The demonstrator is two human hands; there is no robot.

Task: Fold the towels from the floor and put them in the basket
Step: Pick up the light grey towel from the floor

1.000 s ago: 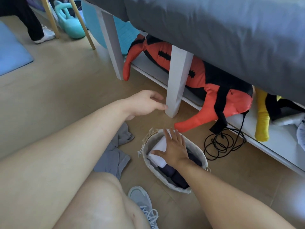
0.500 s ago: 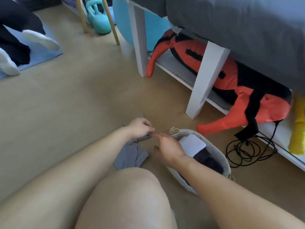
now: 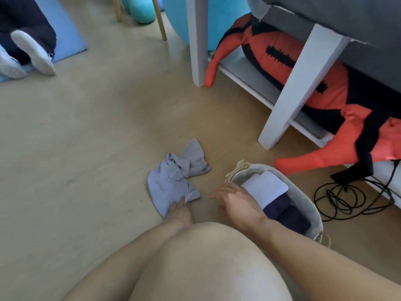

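Since half a second ago, both hands have drawn back toward the knee, leaving the grey towel (image 3: pixel 176 180) spread farther out across the floor (image 3: pixel 86 148) instead of bunched under the fingers. Now the left hand (image 3: pixel 181 210) lies on the towel's near corner, its fingers pressing or perhaps pinching the cloth (the knee hides too much of it to tell which). Beyond those fingers the towel runs away in a crumpled heap, unfolded, with one flap pointing toward the far side. Just to the right of that grip, the right hand (image 3: pixel 235 203) hovers with fingers spread and relaxed, palm down, holding nothing, apart from the towel. Directly behind its wrist sits the basket (image 3: pixel 303 198), whose rim is just beside the hand; inside lie a folded white towel (image 3: pixel 265 189) and folded dark towels (image 3: pixel 286 211) side by side. Farther right of the basket, a black cable (image 3: pixel 347 200) coils on the floor. Past the basket, a white furniture leg (image 3: pixel 299 88) stands with an orange and black stuffed toy (image 3: pixel 321 98) behind it on a low shelf. Far off to the left, another person's white shoes (image 3: pixel 32 53) rest by a blue mat (image 3: pixel 65 31).
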